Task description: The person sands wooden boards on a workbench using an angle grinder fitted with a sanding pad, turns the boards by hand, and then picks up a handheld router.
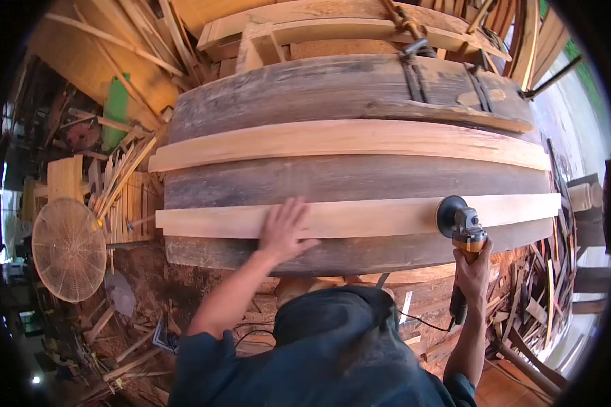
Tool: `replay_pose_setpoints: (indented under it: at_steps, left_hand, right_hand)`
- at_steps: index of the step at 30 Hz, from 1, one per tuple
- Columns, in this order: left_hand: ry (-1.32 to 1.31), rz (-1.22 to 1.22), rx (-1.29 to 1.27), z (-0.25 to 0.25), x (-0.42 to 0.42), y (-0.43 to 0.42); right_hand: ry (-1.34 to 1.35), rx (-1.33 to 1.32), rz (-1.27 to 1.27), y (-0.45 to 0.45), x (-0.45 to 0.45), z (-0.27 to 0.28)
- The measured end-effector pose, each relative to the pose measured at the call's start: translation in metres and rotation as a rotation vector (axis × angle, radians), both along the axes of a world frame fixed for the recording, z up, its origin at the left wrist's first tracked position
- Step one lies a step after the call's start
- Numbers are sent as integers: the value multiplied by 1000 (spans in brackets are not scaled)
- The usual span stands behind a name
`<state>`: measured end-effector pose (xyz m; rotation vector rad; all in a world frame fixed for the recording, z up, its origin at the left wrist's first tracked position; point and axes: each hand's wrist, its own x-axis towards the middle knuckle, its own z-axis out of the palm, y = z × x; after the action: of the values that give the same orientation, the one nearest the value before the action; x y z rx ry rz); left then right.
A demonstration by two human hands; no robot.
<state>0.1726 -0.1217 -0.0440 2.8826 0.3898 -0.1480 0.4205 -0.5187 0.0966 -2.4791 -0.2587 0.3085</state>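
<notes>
A long pale wooden board [373, 216] lies across the near part of the dark wooden workbench [251, 182]. My left hand [285, 229] rests on the board left of its middle, palm down with fingers spread. In my right hand [476, 264] is an angle grinder [468, 234] with a round dark disc, gripped around its body. The disc sits over the board's right part; whether it is spinning I cannot tell. A power cord runs from the grinder's lower end toward my body.
A second pale board [346, 139] lies parallel, farther back. Behind it are a rough wood strip [448, 114] and metal clamps [414, 68]. A round fan [69, 249] stands at the left. Scrap wood [523, 305] is heaped at the right, and more timber leans at the back.
</notes>
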Motion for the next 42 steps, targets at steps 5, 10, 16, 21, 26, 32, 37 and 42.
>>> replay_pose_setpoints:
  at_steps: [5,10,16,21,26,32,37,42]
  left_hand:
    - [147,429,83,2,-202,167]
    - [116,323,58,14,-245,216]
    - [-314,-53,-130,-9,-129,144]
    - [-384,-59,-213,-11,-80,118]
    - [-472,-43,-231,-7,-23,134]
    - [-635,-100,-235,-28,107,167]
    - [-148,-222,-269,-25,201,219]
    - [93,-408,-301,16,220,220]
  right_hand:
    - [-90,53,-77,57,-81,7]
    - [-74,77,-214,91,-165,17]
    - [-190,140,-260,70,-237,-23]
    - [-205,132,-345,55,-277,-23]
    - [-218,92,-501,61,-300,0]
    - [-229,279,-588,12,-305,-29]
    - [-173,271,-688,-27,-337,-40]
    - [-141,219,-766,-52,-353,-48]
